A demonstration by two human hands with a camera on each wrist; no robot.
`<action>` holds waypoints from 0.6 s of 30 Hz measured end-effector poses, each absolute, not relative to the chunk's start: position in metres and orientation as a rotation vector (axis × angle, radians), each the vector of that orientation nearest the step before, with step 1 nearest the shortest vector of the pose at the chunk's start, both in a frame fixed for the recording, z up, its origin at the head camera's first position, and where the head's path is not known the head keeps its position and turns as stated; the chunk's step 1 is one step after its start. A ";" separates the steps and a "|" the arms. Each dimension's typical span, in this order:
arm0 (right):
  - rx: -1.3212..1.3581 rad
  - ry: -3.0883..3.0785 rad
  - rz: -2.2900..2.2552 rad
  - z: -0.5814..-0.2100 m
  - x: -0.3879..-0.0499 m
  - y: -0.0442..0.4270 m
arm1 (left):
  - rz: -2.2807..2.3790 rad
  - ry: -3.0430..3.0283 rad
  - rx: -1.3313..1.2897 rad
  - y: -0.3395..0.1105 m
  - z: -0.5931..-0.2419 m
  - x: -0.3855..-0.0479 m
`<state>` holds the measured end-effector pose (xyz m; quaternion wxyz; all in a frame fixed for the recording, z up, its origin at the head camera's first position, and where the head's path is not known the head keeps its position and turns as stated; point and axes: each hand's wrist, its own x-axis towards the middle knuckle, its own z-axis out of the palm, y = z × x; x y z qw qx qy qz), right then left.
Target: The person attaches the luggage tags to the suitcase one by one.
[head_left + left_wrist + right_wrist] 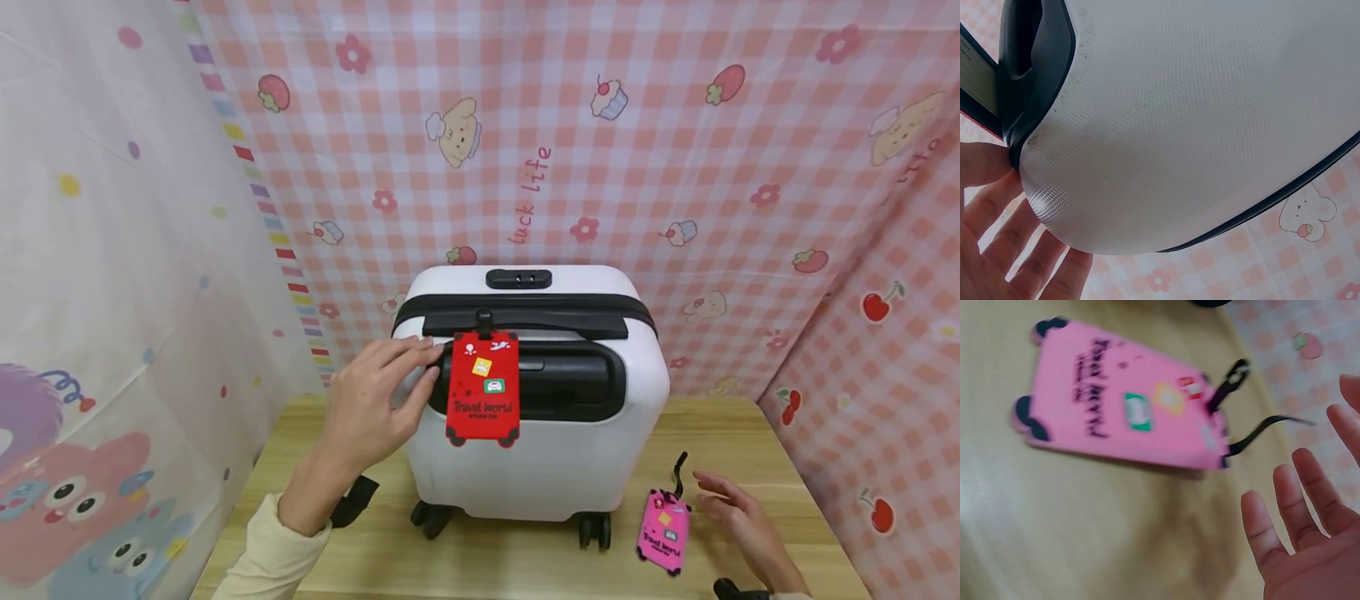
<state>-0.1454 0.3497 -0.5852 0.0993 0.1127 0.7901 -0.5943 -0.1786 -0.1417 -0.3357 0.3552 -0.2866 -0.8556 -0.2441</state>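
A white suitcase (525,467) stands upright on its black wheels. From its black top handle (555,327) hangs a red luggage tag (483,400) on a short black strap. My left hand (378,400) touches the suitcase at its front left, fingers fairly straight; the left wrist view shows the thumb (985,164) by the black recess edge and the other fingers along the white shell (1197,125). A pink luggage tag (663,533) with a loose black strap is at the right. Beside it, not touching, is my right hand (738,521), its fingers spread (1260,531).
The suitcase and the pink tag are on a light wooden table (720,442). Pink checked cloth (652,167) hangs behind and to the right, and a white patterned cloth (127,250) on the left. A black combination lock (519,278) sits on the suitcase's top.
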 end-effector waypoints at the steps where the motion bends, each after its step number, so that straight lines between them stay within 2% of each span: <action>1: 0.352 2.322 -1.747 -0.589 -0.145 0.349 | -0.630 -2.207 -0.741 -0.142 -0.336 -0.179; 9: 0.437 2.391 -1.611 -0.611 -0.148 0.340 | -0.632 -2.197 -0.744 -0.141 -0.336 -0.179; 18: 0.418 2.450 -1.506 -0.626 -0.151 0.329 | -0.640 -2.206 -0.728 -0.141 -0.336 -0.177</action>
